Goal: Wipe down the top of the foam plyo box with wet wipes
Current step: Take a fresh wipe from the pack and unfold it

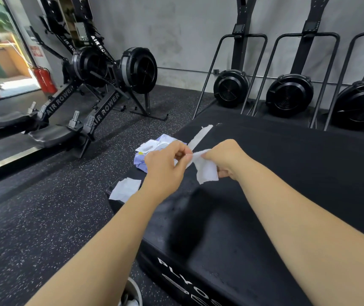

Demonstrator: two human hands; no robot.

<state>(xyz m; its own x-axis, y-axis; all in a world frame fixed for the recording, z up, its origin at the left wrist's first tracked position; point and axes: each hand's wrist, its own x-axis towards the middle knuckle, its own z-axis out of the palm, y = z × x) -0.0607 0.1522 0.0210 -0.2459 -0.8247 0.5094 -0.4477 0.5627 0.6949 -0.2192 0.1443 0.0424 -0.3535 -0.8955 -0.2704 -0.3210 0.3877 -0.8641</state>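
The black foam plyo box (276,173) fills the lower right, its top partly wet and shiny. Above its left part, my left hand (165,162) and my right hand (227,157) both pinch one white wet wipe (205,167), which hangs between them. A purple pack of wet wipes (154,151) with its white lid open lies on the box's left edge, behind my left hand. Another used white wipe (126,188) lies flat at the box's near left corner. A strip of white tape (201,135) runs across the box top beyond my hands.
Two air rowers (101,85) stand on the speckled rubber floor at the left. Several upright fan machines (287,93) line the grey wall behind the box. Red fire extinguishers (45,80) stand by the window. A shoe (130,294) shows at the bottom.
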